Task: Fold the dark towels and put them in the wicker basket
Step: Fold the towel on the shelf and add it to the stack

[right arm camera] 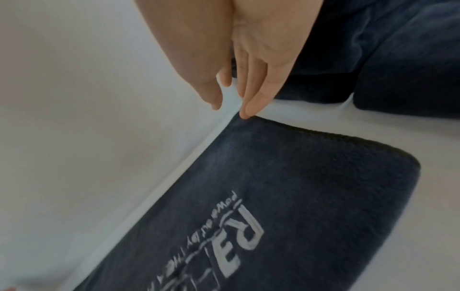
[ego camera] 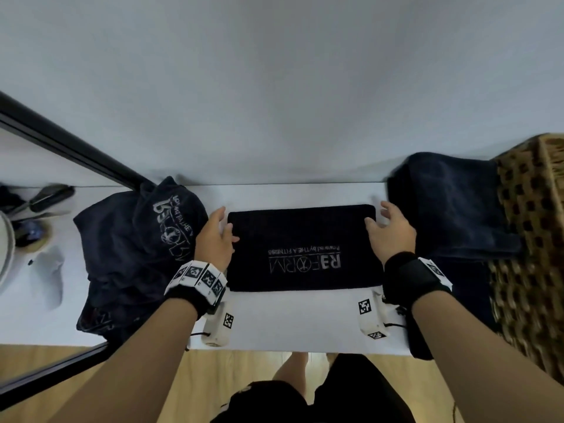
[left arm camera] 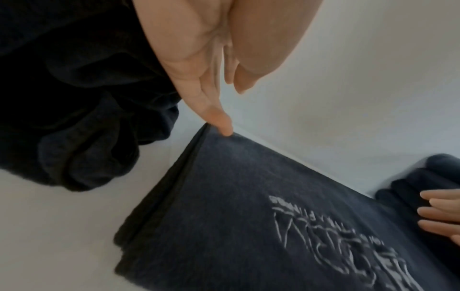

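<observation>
A dark towel (ego camera: pixel 302 236) with white lettering lies folded flat in the middle of the white table (ego camera: pixel 293 319). My left hand (ego camera: pixel 218 230) hovers at its left edge with straight fingers; in the left wrist view a fingertip (left arm camera: pixel 225 130) touches the towel's (left arm camera: pixel 248 206) far corner. My right hand (ego camera: pixel 389 227) is at the right edge, fingers straight, with a fingertip (right arm camera: pixel 246 115) on the towel's (right arm camera: pixel 311 187) far corner. A heap of unfolded dark towels (ego camera: pixel 134 245) lies on the left. The wicker basket (ego camera: pixel 531 239) stands at the right, with dark towels (ego camera: pixel 451 206) draped over its side.
A white wall (ego camera: pixel 274 102) rises just behind the table. A black-framed mirror (ego camera: pixel 61 141) leans at the left and reflects small objects. The table's near edge runs above a wooden floor (ego camera: pixel 238 380), where my legs show.
</observation>
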